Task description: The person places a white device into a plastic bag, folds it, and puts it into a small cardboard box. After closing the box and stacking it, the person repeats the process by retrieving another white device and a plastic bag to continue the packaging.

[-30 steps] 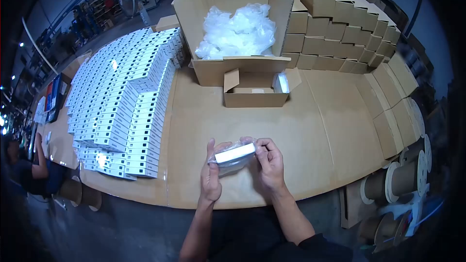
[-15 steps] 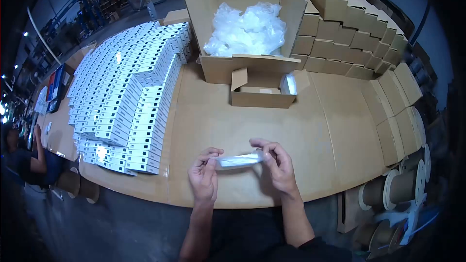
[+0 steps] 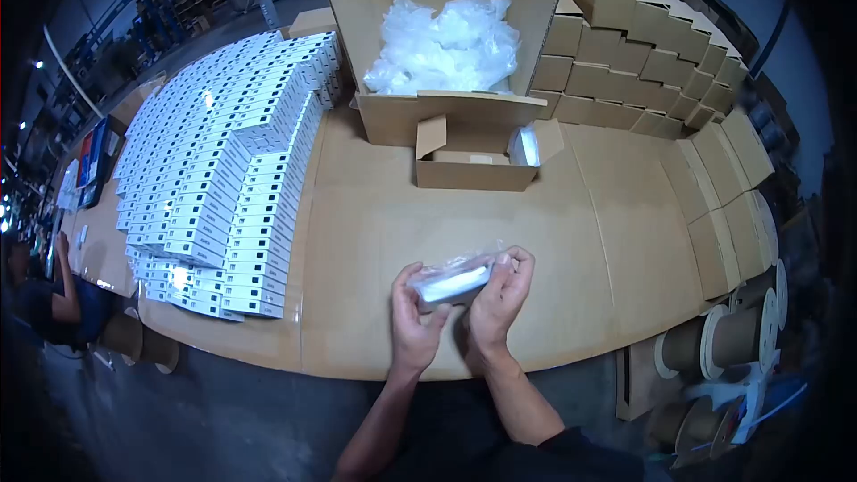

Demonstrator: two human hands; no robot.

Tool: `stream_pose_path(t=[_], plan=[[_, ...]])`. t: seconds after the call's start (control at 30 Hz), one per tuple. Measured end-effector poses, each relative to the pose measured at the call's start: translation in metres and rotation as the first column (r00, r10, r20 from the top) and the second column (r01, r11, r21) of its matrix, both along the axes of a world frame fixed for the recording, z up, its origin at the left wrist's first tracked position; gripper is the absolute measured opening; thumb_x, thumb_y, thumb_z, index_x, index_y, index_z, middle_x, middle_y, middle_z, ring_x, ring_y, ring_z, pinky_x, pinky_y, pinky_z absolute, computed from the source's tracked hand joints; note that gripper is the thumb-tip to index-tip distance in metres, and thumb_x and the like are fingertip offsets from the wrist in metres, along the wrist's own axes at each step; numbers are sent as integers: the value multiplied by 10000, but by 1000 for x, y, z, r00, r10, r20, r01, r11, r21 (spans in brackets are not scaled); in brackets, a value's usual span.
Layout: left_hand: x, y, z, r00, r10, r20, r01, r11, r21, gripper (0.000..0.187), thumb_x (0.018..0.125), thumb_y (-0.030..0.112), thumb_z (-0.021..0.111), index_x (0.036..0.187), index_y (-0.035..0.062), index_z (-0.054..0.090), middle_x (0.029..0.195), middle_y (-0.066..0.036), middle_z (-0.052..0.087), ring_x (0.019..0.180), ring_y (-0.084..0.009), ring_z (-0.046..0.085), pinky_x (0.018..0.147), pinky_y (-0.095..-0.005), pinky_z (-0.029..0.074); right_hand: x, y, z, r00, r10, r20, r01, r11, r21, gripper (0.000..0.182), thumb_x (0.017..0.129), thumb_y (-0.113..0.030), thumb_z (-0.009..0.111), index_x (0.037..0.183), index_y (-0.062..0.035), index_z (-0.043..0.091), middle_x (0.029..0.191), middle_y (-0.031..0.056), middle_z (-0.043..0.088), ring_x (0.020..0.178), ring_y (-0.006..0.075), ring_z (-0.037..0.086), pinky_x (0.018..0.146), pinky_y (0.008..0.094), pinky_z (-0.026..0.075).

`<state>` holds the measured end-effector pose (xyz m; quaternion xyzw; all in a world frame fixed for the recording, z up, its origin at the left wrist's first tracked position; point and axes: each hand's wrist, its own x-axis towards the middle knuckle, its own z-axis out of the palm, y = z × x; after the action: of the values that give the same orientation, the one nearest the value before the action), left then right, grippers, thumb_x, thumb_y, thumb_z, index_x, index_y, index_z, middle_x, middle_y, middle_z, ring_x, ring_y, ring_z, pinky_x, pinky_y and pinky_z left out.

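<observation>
A slim white box in a clear plastic bag is held above the near part of the table. My left hand is closed around its left end, the thumb below it. Gripping the right end is my right hand, with its fingers curled at the top corner. Loose film stands up along the upper edge of the bag. Beyond my hands, an open small cardboard box has a white wrapped item at its right end.
Stacked white boxes fill the table's left side. Behind the small carton stands a large carton full of clear plastic bags. Brown cartons are piled at back right, with more along the right edge. A person sits far left.
My left hand has moved right and my right hand slightly left, bringing them closer together. The bagged box has turned, showing more of its face and the loose film. The view has shifted slightly.
</observation>
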<state>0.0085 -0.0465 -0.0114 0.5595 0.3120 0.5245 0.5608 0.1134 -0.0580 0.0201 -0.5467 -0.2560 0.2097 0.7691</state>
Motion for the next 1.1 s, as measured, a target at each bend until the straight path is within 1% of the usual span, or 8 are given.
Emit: stream_pose_path(t=[0.17,0.33,0.47,0.57,0.7,0.83,0.97,1.1], plan=[[-5,5,-19,990,-43,135,78,961,-267,382,1081,141,549,1408,-40,469,1291,-109,580,1187,-161,564,1033,-319,465,-1,-1,2,971,233,-59,-234,972,-6,108,1121,-147,431,1151,-46,454,1024,149,698,989,154,626,911,314,498],[-20,16,-17,974,-52,222,126,934,-334,296,1095,181,528,1338,12,510,1247,-94,605,1147,-165,622,964,-341,562,7,-7,-1,921,389,21,-389,921,-3,421,1042,-90,615,1418,31,470,1221,163,700,1100,193,636,1030,336,480],[-17,17,7,960,-43,276,156,902,-402,227,1098,191,528,1223,8,579,1203,-81,624,1101,-135,611,929,-306,547,15,-14,3,871,485,-78,-490,868,-83,243,1058,-113,600,1201,54,704,1150,105,734,1040,136,646,955,294,513],[-17,17,19,971,-31,238,129,904,-408,201,1096,198,534,1168,24,603,1134,-69,653,1036,-128,642,866,-308,580,29,-15,12,813,575,86,-548,808,-217,285,1082,-163,566,1204,51,708,1130,102,741,1039,134,647,939,283,513],[-21,22,14,984,5,180,78,890,-449,207,1096,222,538,1116,36,628,1059,-46,673,977,-104,657,825,-300,587,44,-15,8,818,556,-149,-572,813,-105,327,1102,-202,519,1193,44,713,1153,113,747,1065,137,647,975,291,497],[-21,25,14,978,67,200,41,869,-493,232,1095,250,542,1115,38,634,1046,-42,676,954,-88,657,808,-285,584,52,-21,6,809,572,-132,-552,818,162,244,1067,-198,583,1158,-12,712,1445,201,579,1237,219,603,1053,354,469],[-15,25,17,972,68,227,54,869,-493,235,1091,274,545,1119,51,613,1057,-49,666,954,-101,661,798,-291,589,48,-27,2,713,688,136,-686,725,-68,208,933,-9,713,1141,0,704,1469,213,550,1292,281,577,1100,400,443],[-11,23,14,964,68,257,73,862,-501,228,1104,278,502,1146,64,564,1078,-71,648,969,-143,677,799,-332,609,39,-24,18,726,633,270,-542,768,-342,283,882,17,752,1163,-7,724,1188,136,742,1128,234,688,1002,350,519]])
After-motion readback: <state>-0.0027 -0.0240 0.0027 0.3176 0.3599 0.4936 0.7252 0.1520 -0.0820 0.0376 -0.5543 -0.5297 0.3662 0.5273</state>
